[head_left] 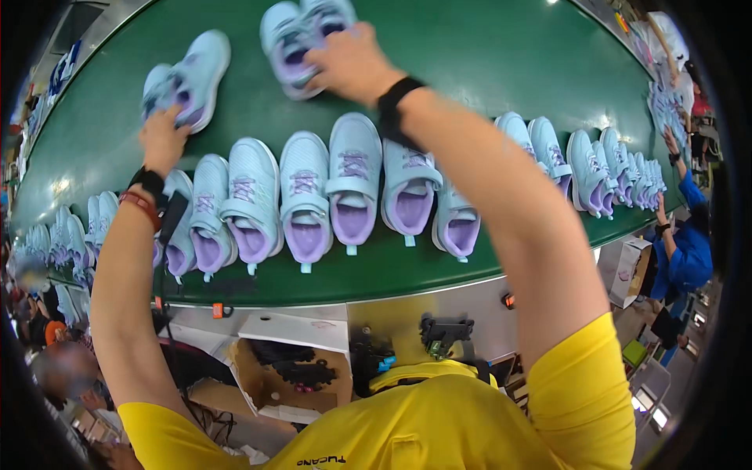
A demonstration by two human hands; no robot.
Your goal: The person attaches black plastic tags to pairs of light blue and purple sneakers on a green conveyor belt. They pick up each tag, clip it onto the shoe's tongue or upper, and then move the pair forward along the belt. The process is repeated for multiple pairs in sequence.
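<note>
My left hand [163,141] is closed on the heel end of a pair of light blue sneakers [205,72] with lilac linings, at the upper left. At the top centre, my right hand [352,66] grips a second pair of the same sneakers [282,35] by their heels, its fingers reaching in at the openings. Both pairs point away from me, slightly blurred. Nearer to me, a row of matching sneakers [304,174] stands on the green table [486,55], toes outward, with lilac laces and a strap across each. My right forearm hides part of that row.
Below the table edge is an open cardboard box [270,384] with dark items inside. More sneakers [599,168] continue along the table to the right, where a person in a blue shirt [689,243] reaches in. Other people and a white box [627,270] are near the rim.
</note>
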